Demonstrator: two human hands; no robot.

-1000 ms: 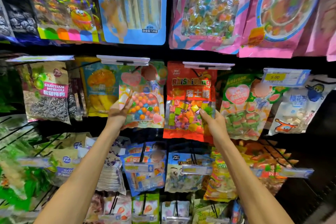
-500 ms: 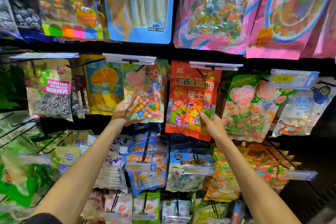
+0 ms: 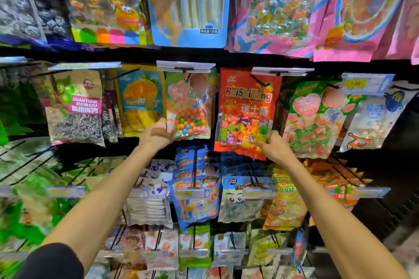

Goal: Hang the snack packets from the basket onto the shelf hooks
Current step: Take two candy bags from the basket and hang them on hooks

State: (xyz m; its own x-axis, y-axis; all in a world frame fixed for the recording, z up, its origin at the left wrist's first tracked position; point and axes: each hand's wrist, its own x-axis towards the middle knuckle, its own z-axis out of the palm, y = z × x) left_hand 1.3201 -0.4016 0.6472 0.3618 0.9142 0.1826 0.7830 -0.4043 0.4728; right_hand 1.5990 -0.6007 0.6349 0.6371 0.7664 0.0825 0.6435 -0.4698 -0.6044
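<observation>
Curled now where it lay flat, my left hand [image 3: 156, 135] grips the lower-left corner of the candy-ball packet [image 3: 190, 102], right hand [image 3: 275, 148] pinches the lower-right corner of the red RuiShiTang packet [image 3: 246, 106]; both hang upright on middle-row hooks [image 3: 257, 79], just far of my knuckles.

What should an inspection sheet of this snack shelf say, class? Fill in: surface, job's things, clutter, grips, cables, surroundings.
Surface: black hook wall, with packets hung in rows.
Job's things: gumball packet and red candy packet side by side in the middle row; basket not in view.
Clutter: nothing seen.
Grips: left grip pinches the gumball packet's lower left corner; right grip holds the red candy packet's lower right corner.
Cables: nothing seen.
Surroundings: blue packet above, beige packet to the left, yellow price label to the right.
</observation>
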